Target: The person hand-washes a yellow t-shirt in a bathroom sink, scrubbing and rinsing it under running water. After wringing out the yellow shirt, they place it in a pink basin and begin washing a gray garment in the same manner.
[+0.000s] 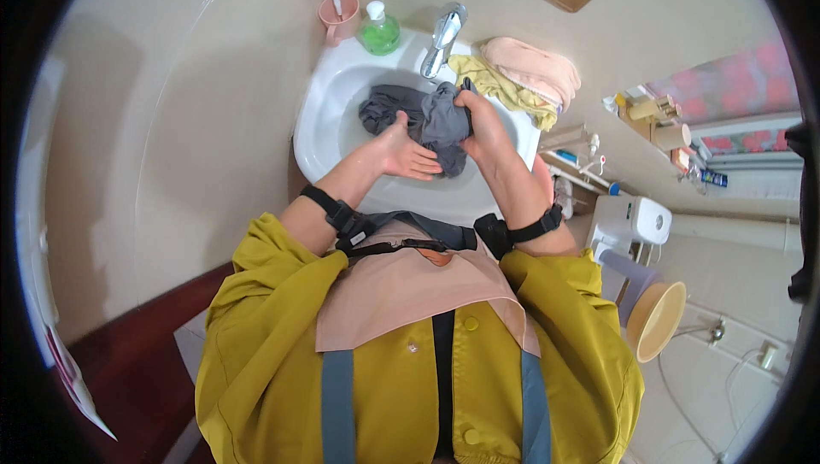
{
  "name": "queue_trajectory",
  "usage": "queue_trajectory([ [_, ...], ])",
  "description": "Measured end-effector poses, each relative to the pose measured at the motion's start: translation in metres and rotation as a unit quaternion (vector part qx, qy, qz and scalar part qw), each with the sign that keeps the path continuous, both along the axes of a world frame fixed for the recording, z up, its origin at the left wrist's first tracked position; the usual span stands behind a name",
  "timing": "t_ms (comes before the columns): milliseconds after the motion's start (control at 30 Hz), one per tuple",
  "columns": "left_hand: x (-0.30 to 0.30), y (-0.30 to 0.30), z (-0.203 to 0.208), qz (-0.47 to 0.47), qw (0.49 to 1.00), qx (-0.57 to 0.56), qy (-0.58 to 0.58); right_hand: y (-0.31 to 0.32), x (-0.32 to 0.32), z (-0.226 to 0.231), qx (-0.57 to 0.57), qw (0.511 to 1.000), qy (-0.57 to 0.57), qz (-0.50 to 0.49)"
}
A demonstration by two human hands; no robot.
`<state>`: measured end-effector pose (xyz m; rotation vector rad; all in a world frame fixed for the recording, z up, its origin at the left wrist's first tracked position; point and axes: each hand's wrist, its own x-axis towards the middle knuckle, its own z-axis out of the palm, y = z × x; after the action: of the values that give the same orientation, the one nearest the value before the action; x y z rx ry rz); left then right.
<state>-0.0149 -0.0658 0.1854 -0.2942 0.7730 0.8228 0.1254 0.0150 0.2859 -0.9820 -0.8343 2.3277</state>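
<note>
A dark grey cloth [444, 122] lies bunched in the white sink [320, 126], part of it lifted toward the right side. My right hand [480, 122] grips the raised bunch at its right edge, with the thumb on top. My left hand [405, 149] is open beside the cloth, palm turned up and fingers stretched across its lower part. Whether those fingers touch the fabric or hover just over it I cannot tell. The chrome faucet [444, 41] stands behind the cloth at the sink's back rim.
A pink cup [339, 21] with a white brush-like stick and a green soap bottle [379, 32] stand at the back left. Yellow cloth [500, 86] and pink cloth [534, 69] are heaped at the back right. A yellow basin [656, 322] hangs at the right.
</note>
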Motion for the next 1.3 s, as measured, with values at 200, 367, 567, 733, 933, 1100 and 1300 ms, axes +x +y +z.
queue_trajectory([
  [200,0.063,-0.006,0.03,0.179,0.844,0.397,0.313,-0.022,0.014,-0.002,0.017,1.0,-0.008,0.023],
  [367,0.082,-0.001,0.064,0.272,0.946,0.175,-0.033,-0.004,0.023,-0.039,0.521,0.781,-0.345,-0.016],
  [567,0.068,-0.013,0.061,0.279,0.948,0.12,0.089,-0.065,0.014,-0.026,0.633,0.724,-0.243,0.132],
  [733,0.081,0.001,0.065,0.272,0.948,0.145,0.079,0.021,0.007,-0.066,0.514,0.809,-0.286,0.012],
  [933,0.059,-0.001,0.053,0.251,0.952,0.152,0.085,-0.042,-0.001,-0.063,0.573,0.781,-0.242,0.052],
  [1100,0.071,0.002,0.065,0.253,0.951,0.155,0.085,0.018,-0.004,-0.064,0.354,0.911,-0.204,0.05],
  [1300,0.049,0.005,0.04,0.246,0.951,0.173,0.065,-0.035,-0.009,-0.064,0.458,0.854,-0.243,0.048],
])
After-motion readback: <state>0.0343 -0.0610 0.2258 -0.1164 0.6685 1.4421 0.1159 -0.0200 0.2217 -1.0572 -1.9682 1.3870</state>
